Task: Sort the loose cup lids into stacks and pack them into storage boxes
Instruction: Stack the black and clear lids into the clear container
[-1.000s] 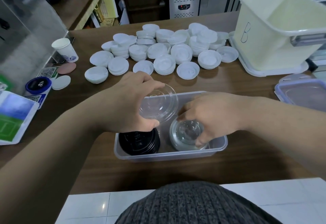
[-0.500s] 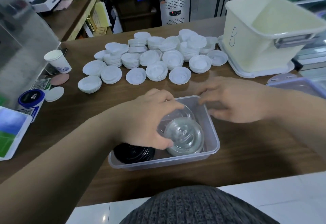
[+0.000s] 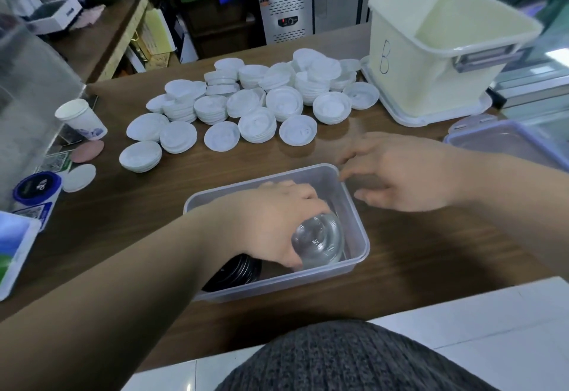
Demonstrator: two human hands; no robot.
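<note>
Right hand pulled off clear stack, now open beside box. Left hand gripping stack; I'd seat it flat beside black lids, no tilting.

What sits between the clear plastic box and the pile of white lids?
In the head view, only bare brown countertop separates the clear plastic box from the white lids. The right hand hovers beside the box's far right corner.
</note>
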